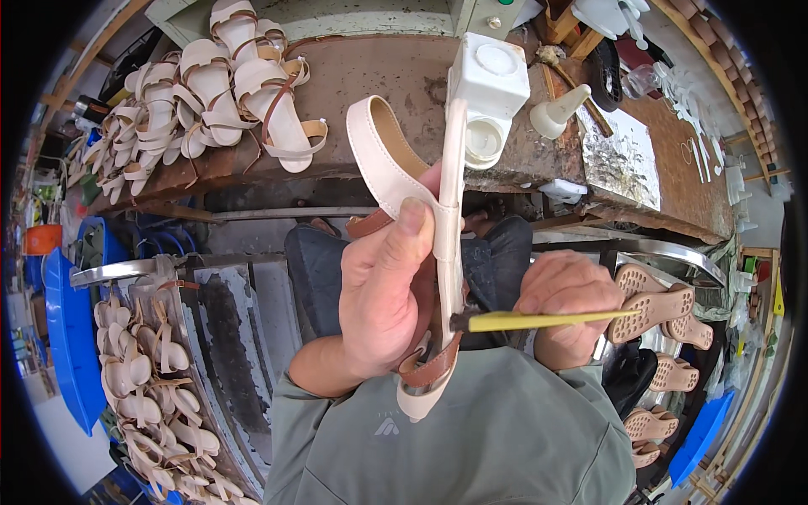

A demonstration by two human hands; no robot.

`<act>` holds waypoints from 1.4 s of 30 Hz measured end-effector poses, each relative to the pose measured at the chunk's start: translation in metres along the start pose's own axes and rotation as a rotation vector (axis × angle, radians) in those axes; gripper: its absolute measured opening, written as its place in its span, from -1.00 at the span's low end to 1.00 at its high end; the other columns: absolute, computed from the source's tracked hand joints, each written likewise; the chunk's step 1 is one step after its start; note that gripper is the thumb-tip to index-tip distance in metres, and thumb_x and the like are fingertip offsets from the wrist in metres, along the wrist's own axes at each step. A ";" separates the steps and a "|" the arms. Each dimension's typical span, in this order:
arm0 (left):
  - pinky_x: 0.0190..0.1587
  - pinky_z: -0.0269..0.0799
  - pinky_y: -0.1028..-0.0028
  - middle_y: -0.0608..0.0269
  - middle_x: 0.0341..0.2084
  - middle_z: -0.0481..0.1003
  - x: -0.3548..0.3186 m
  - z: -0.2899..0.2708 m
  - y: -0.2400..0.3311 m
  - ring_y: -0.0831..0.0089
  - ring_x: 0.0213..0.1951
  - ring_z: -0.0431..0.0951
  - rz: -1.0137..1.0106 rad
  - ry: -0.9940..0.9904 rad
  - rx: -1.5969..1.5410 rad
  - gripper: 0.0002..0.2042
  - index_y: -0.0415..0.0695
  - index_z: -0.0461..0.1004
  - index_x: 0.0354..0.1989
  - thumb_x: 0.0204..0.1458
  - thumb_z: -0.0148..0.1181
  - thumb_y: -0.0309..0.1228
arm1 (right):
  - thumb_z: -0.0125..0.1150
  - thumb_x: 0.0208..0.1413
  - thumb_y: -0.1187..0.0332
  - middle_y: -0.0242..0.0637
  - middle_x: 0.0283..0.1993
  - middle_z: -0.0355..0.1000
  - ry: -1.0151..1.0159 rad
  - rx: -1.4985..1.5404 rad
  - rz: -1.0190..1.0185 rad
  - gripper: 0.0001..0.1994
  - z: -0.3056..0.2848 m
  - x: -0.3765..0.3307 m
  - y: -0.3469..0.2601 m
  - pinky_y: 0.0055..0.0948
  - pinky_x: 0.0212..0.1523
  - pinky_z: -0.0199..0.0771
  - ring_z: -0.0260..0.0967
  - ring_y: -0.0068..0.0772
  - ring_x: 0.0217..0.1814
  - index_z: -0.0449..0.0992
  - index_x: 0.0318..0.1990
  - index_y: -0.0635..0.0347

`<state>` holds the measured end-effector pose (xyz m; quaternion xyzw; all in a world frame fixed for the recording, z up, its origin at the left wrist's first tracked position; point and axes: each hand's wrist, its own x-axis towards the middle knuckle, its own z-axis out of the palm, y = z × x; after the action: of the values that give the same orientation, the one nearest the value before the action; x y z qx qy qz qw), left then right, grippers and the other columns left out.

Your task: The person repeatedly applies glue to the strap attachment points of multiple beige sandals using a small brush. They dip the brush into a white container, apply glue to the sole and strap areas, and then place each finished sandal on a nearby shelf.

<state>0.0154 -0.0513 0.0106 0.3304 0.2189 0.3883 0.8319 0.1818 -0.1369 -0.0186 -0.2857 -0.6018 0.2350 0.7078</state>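
Closed round a cream sandal upper (452,210) with a brown strap, my left hand (383,290) holds it upright on edge in front of my chest. A wide stitched cream band (374,147) loops out to its left. My right hand (572,295) grips a yellow-handled brush (539,321). The brush's dark bristles meet the edge of the sandal near its lower end, just above the brown strap (431,367). My right fingertips are partly hidden behind the handle and knuckles.
A brown workbench (353,76) bears a pile of cream sandals (215,93), a white container (492,71) with an open cup, and a white nozzle-topped bottle (560,112). More sandal uppers (147,379) lie on the left rack. Tan soles (652,305) stand at right.
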 end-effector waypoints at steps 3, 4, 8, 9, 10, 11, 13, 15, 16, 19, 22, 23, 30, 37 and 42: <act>-0.40 0.42 0.54 0.13 -0.33 0.48 0.000 -0.002 -0.003 0.51 -0.43 0.48 0.058 0.012 0.066 -0.52 -0.35 0.38 -0.09 0.24 -0.29 -0.12 | 0.31 -0.10 0.44 -0.16 -0.52 0.45 0.018 0.004 0.034 -0.84 0.003 0.003 -0.003 -0.40 -0.58 0.45 0.47 -0.26 -0.57 0.51 -0.42 0.39; -0.41 0.43 0.53 0.12 -0.34 0.48 0.000 -0.001 0.000 0.49 -0.45 0.49 0.066 -0.001 0.092 -0.52 -0.35 0.38 -0.09 0.24 -0.29 -0.12 | 0.31 -0.10 0.44 -0.16 -0.53 0.45 0.022 0.036 0.043 -0.84 0.003 0.003 -0.004 -0.41 -0.58 0.45 0.46 -0.26 -0.57 0.51 -0.43 0.38; -0.47 0.45 0.49 0.09 -0.34 0.48 -0.002 0.000 0.000 0.44 -0.50 0.50 0.075 0.005 0.118 -0.51 -0.36 0.38 -0.10 0.24 -0.28 -0.11 | 0.31 -0.10 0.45 -0.15 -0.55 0.46 0.031 0.104 0.104 -0.85 0.002 0.006 -0.009 -0.41 -0.59 0.43 0.46 -0.27 -0.58 0.52 -0.44 0.37; -0.48 0.46 0.48 0.08 -0.33 0.48 -0.002 -0.001 -0.001 0.43 -0.51 0.50 0.079 0.009 0.122 -0.51 -0.36 0.37 -0.09 0.23 -0.28 -0.11 | 0.31 -0.10 0.45 -0.15 -0.55 0.46 0.031 0.103 0.124 -0.85 0.001 0.008 -0.010 -0.41 -0.59 0.43 0.46 -0.27 -0.58 0.52 -0.44 0.37; -0.49 0.46 0.47 0.07 -0.33 0.47 -0.001 0.000 -0.001 0.42 -0.52 0.50 0.085 0.007 0.131 -0.51 -0.37 0.37 -0.09 0.23 -0.28 -0.12 | 0.31 -0.10 0.44 -0.15 -0.55 0.47 0.069 0.092 0.159 -0.85 0.002 0.009 -0.009 -0.42 -0.58 0.42 0.45 -0.28 -0.58 0.52 -0.43 0.37; -0.49 0.47 0.47 0.07 -0.33 0.47 -0.001 0.000 -0.002 0.41 -0.52 0.50 0.092 0.006 0.140 -0.52 -0.37 0.36 -0.08 0.23 -0.28 -0.12 | 0.31 -0.09 0.43 -0.15 -0.55 0.47 0.087 0.068 0.156 -0.84 0.003 0.010 -0.007 -0.42 -0.57 0.42 0.44 -0.29 -0.58 0.53 -0.43 0.37; -0.48 0.48 0.46 0.07 -0.33 0.47 -0.001 0.001 -0.006 0.41 -0.52 0.51 0.138 0.039 0.162 -0.52 -0.36 0.35 -0.07 0.23 -0.28 -0.12 | 0.30 -0.08 0.41 -0.15 -0.55 0.47 0.117 0.019 0.148 -0.84 0.003 0.015 -0.004 -0.42 -0.56 0.42 0.43 -0.30 -0.59 0.53 -0.42 0.37; -0.47 0.48 0.46 0.07 -0.32 0.47 -0.001 0.002 -0.007 0.40 -0.52 0.51 0.145 0.047 0.153 -0.52 -0.36 0.34 -0.05 0.23 -0.28 -0.12 | 0.30 -0.07 0.41 -0.13 -0.52 0.47 0.119 -0.049 0.089 -0.82 0.001 0.013 -0.001 -0.41 -0.54 0.43 0.42 -0.30 -0.59 0.52 -0.40 0.38; -0.47 0.49 0.46 0.07 -0.32 0.47 -0.001 0.003 -0.007 0.40 -0.51 0.51 0.129 0.039 0.132 -0.52 -0.35 0.34 -0.05 0.23 -0.28 -0.12 | 0.30 -0.08 0.41 -0.13 -0.51 0.47 0.111 -0.066 0.064 -0.82 -0.001 0.011 0.001 -0.41 -0.55 0.43 0.42 -0.29 -0.59 0.51 -0.40 0.38; -0.46 0.49 0.45 0.07 -0.31 0.47 -0.001 0.003 -0.002 0.40 -0.50 0.51 0.062 0.011 0.066 -0.53 -0.35 0.33 -0.04 0.23 -0.27 -0.12 | 0.30 -0.09 0.43 -0.12 -0.49 0.47 0.079 -0.050 -0.011 -0.82 0.001 0.004 0.002 -0.39 -0.57 0.44 0.44 -0.27 -0.58 0.51 -0.39 0.39; -0.50 0.34 0.57 0.15 -0.42 0.45 -0.001 0.009 0.001 0.54 -0.52 0.42 0.052 0.024 0.003 -0.55 -0.43 0.27 0.04 0.24 -0.22 -0.21 | 0.29 -0.11 0.46 -0.11 -0.50 0.47 -0.001 0.004 -0.058 -0.85 -0.003 -0.002 -0.002 -0.37 -0.59 0.45 0.45 -0.25 -0.58 0.51 -0.40 0.38; -0.52 0.27 0.63 0.19 -0.48 0.44 -0.001 0.011 0.001 0.61 -0.53 0.38 0.059 0.034 -0.017 -0.55 -0.46 0.23 0.08 0.25 -0.19 -0.26 | 0.28 -0.12 0.48 -0.11 -0.50 0.46 -0.034 0.022 -0.069 -0.85 -0.006 -0.003 -0.003 -0.37 -0.60 0.45 0.45 -0.24 -0.58 0.51 -0.40 0.38; -0.49 0.36 0.59 0.16 -0.35 0.42 -0.004 0.013 -0.003 0.56 -0.48 0.42 0.077 0.036 0.002 -0.53 -0.43 0.18 0.14 0.24 -0.19 -0.24 | 0.23 -0.14 0.52 -0.08 -0.48 0.48 0.057 -0.145 -0.055 -0.86 -0.002 0.016 0.000 -0.38 -0.56 0.43 0.44 -0.26 -0.56 0.49 -0.39 0.42; -0.45 0.41 0.54 0.10 -0.33 0.43 -0.005 0.012 0.001 0.52 -0.47 0.45 0.038 0.017 -0.037 -0.53 -0.42 0.19 0.12 0.24 -0.20 -0.23 | 0.19 -0.21 0.57 -0.08 -0.49 0.48 -0.001 -0.284 -0.123 -0.83 -0.006 0.011 -0.006 -0.38 -0.58 0.43 0.41 -0.25 -0.58 0.48 -0.37 0.43; -0.43 0.45 0.50 0.05 -0.27 0.44 -0.005 0.007 -0.006 0.45 -0.42 0.49 -0.045 -0.046 -0.239 -0.54 -0.42 0.26 0.04 0.25 -0.26 -0.20 | 0.15 -0.18 0.59 -0.10 -0.48 0.48 0.059 -0.235 -0.115 -0.85 -0.001 0.036 0.002 -0.38 -0.53 0.45 0.43 -0.25 -0.53 0.50 -0.37 0.41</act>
<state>0.0199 -0.0610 0.0112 0.2328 0.1592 0.3851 0.8787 0.1882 -0.1111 0.0052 -0.3384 -0.6196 0.1135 0.6991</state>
